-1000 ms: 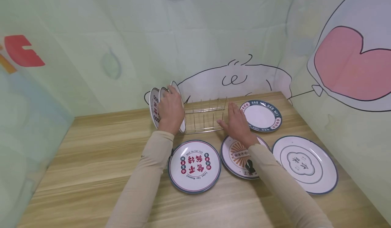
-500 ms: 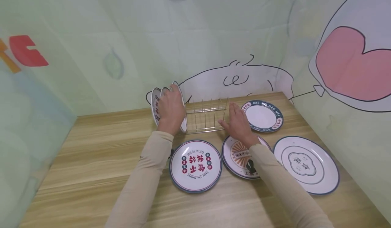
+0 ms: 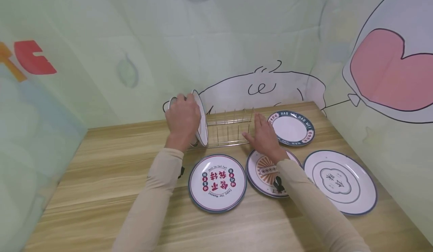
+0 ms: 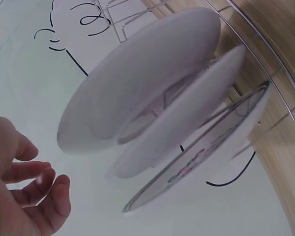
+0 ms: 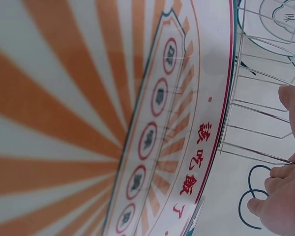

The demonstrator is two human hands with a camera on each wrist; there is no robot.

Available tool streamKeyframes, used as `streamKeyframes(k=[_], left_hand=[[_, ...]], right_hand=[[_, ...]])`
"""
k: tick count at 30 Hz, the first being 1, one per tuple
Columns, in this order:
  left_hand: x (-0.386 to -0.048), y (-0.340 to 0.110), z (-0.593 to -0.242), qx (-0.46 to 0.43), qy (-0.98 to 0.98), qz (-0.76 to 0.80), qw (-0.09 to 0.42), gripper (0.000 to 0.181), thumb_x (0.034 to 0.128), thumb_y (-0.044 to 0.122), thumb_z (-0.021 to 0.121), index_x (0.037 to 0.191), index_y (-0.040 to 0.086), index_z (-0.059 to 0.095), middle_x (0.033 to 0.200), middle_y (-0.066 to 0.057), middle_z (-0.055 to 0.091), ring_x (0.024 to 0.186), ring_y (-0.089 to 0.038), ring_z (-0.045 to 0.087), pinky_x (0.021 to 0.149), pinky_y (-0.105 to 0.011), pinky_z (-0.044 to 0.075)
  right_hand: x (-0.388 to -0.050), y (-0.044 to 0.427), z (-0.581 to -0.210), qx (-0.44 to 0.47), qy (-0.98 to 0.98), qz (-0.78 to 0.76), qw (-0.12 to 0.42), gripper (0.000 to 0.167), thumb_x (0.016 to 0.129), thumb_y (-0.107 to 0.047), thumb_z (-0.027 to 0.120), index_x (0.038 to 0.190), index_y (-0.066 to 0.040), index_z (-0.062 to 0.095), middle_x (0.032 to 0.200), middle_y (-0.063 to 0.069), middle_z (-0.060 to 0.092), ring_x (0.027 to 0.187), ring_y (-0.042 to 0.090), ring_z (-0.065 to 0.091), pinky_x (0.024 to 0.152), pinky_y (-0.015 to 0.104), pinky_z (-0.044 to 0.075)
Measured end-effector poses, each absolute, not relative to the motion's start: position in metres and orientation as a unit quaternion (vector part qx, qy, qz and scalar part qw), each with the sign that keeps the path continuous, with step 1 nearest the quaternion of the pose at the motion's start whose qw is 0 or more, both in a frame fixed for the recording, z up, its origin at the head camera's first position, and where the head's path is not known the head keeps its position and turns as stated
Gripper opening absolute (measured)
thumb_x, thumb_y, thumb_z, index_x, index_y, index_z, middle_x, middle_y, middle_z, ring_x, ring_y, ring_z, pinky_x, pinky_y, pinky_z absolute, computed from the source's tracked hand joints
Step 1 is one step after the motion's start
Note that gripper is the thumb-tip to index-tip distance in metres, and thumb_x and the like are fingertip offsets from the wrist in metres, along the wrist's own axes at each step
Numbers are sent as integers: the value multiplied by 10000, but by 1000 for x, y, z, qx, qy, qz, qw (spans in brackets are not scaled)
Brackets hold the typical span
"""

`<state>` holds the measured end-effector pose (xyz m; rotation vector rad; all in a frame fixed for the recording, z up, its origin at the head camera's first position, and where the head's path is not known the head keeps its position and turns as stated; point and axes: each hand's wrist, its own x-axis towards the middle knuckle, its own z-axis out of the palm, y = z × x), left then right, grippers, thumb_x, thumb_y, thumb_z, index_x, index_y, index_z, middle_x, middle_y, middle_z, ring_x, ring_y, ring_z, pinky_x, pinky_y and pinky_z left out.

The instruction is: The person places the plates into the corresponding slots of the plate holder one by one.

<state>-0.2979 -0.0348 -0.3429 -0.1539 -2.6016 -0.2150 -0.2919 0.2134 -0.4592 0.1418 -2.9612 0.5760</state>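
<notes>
Three plates (image 4: 142,78) stand tilted on edge in the left end of a wire dish rack (image 3: 231,143). My left hand (image 3: 183,120) is over these plates in the head view and hides most of them; the rightmost standing plate (image 3: 202,122) shows beside it. The left wrist view has the left hand (image 4: 29,187) with loosely bent fingers, apart from the plates and holding nothing. My right hand (image 3: 265,135) rests at the rack's right end, fingers extended. Below it lies a sunburst plate (image 3: 262,167), which fills much of the right wrist view.
A plate with red lettering (image 3: 217,197) lies in front of the rack. To the right lie a blue-rimmed plate (image 3: 287,128) and a large white plate (image 3: 358,184). Fabric walls (image 3: 152,56) border the wooden table (image 3: 101,177) behind and at both sides.
My left hand has come off the rim of the rightmost standing plate and shifted left. The right hand stays at the rack's end. The plates look unmoved.
</notes>
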Motion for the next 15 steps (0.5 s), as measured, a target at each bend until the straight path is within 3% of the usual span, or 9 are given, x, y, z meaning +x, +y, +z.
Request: streamKeyframes(k=[4,8,12,15], left_hand=[[-300,-47,-345,-78,-954,-87,277,287,1019,175,481,1079,-34,670,987,-205,650,881,-363,632,689,-471,580],[-303,-64,-347,-109,-954,-78,268,315,1030,203,479,1141,-32,657,1130,-225,653,1069,-380,609,879,-500,547],[-305,-82,-352,-134,-960,-84,232,371,1031,231,465,1286,-4,597,1382,-256,550,1350,-419,463,1104,-567,407],[-305,-91,-356,-139,-963,-100,206,416,1034,243,447,1374,21,535,1493,-269,445,1440,-443,350,1179,-594,296]], right_hand=[[-292,214,-460,47,-979,191,58,891,997,-449,554,1567,61,96,1653,255,118,1537,399,155,1255,527,160],[-292,214,-460,48,-979,191,57,898,996,-460,551,1569,56,89,1656,249,116,1541,388,149,1257,522,157],[-292,215,-460,50,-979,188,58,901,996,-470,546,1568,58,92,1655,250,119,1540,389,154,1255,527,165],[-293,215,-461,51,-979,187,60,897,997,-466,545,1567,59,94,1654,252,118,1538,394,157,1254,530,166]])
